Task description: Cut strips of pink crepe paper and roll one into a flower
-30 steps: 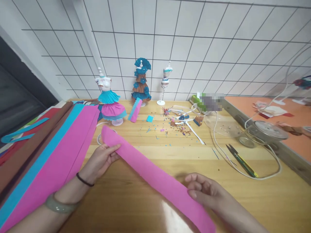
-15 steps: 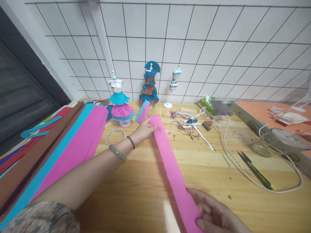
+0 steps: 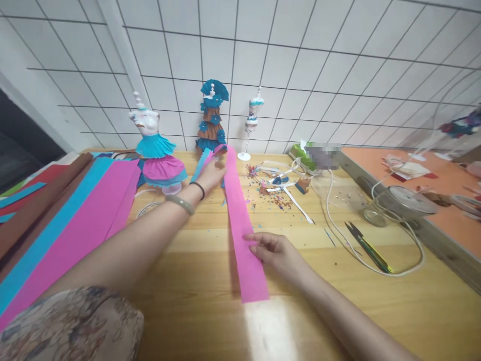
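A long pink crepe paper strip (image 3: 240, 215) runs from the mid-table toward me, its near end lying free on the wood. My left hand (image 3: 212, 174) is closed on the strip's far part, where the paper curls over; its fingertips are partly hidden. Over the strip's right edge, my right hand (image 3: 278, 253) rests its forefinger and thumb on the paper, slightly apart. Behind my left hand lies a blue-and-pink paper piece (image 3: 200, 165). A small dress form (image 3: 148, 123) in a blue and pink ruffled skirt stands left of it.
Paper sheets (image 3: 86, 210) lie along the left. At the wall stand a blue-brown dressed form (image 3: 211, 120) and a barer form (image 3: 251, 120). Paper scraps (image 3: 278, 193), a white cable (image 3: 328, 210), thread snips (image 3: 370, 248) and a glass jar (image 3: 374, 216) are on the right.
My right hand has let go of the strip's near end and moved up along it. My left hand still holds the far part. The whole view has shifted to the right.
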`<action>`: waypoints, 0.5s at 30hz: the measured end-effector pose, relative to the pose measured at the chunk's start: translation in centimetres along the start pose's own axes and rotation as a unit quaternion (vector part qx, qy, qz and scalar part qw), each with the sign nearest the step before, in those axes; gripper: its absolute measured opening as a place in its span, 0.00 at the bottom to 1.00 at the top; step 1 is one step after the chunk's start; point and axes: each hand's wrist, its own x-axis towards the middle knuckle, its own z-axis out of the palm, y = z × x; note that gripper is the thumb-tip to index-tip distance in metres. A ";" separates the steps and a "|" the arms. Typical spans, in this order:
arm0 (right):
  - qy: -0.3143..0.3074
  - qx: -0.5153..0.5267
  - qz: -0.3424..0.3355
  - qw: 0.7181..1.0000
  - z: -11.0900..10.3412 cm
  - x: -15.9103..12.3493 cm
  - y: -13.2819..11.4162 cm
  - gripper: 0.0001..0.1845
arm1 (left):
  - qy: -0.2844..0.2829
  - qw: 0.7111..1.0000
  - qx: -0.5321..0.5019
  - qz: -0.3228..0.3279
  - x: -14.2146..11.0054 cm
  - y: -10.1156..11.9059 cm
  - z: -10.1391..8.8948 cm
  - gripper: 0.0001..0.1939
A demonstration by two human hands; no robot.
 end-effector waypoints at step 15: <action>0.025 0.064 0.002 0.998 -1.2 1.7 -0.6 0.21 | -0.163 0.828 0.356 0.401 -20.6 0.7 1.1 0.36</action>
